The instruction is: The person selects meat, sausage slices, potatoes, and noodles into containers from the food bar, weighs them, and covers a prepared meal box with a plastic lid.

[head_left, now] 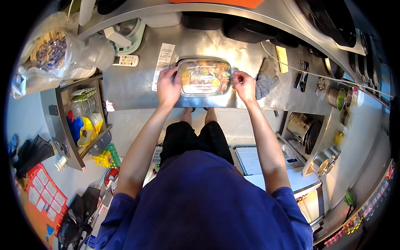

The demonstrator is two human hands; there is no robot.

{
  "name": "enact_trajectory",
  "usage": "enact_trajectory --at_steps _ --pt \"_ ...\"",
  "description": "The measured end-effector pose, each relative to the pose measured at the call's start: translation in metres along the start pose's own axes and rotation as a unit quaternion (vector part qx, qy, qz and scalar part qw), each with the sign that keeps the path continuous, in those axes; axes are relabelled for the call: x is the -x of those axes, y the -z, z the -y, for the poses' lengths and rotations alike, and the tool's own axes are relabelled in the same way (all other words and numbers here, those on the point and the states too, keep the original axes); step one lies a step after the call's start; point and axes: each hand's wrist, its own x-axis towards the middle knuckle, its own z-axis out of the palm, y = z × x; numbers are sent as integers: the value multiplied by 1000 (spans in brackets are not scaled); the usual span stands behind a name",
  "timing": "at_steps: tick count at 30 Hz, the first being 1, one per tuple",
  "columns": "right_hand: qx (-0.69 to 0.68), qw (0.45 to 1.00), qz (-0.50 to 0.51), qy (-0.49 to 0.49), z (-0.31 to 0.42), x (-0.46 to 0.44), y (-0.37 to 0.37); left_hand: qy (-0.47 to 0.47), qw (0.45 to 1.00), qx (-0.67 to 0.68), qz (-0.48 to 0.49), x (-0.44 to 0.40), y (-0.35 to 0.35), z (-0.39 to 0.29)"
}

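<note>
A rectangular takeaway container (205, 76) with a clear lid sits on the steel counter in front of me; mixed food shows through the glare on its lid. My left hand (168, 88) grips its left edge, thumb against the side. At the right edge, my right hand (245, 86) pinches the rim with bent fingers; whether it holds the lid or the tray cannot be told. A printed paper receipt (164, 58) lies just left of the container, partly behind my left hand. To the right of my right hand is a crumpled grey cloth (267, 78).
A white remote-like keypad (126, 61) and a scale (132, 36) stand at the back left. Plastic bags with wrapped chopsticks (52, 54) hang over the left side. Black-handled tools (302, 76) lie right. A steel shelf (233, 17) overhangs the counter's back.
</note>
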Motion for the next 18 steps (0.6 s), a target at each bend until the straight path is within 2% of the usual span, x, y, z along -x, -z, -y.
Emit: enact_trajectory --at_steps 3,6,8,11,13,18 --pt "-7 1000 -16 0 -2 -5 -1 6 1000 -4 8 -12 4 -12" --pt "1 1000 16 -9 15 -14 1 113 993 -6 36 -25 8 -16" --pt "29 999 38 -8 17 -13 1 104 994 9 42 -16 2 4" --pt "106 986 -24 124 -6 -3 -5 87 995 -3 40 -4 3 -5" --pt "91 992 -16 91 -4 2 -9 102 993 65 13 2 2 -5" --pt "72 990 -8 121 0 4 -5 88 995 36 25 0 2 2"
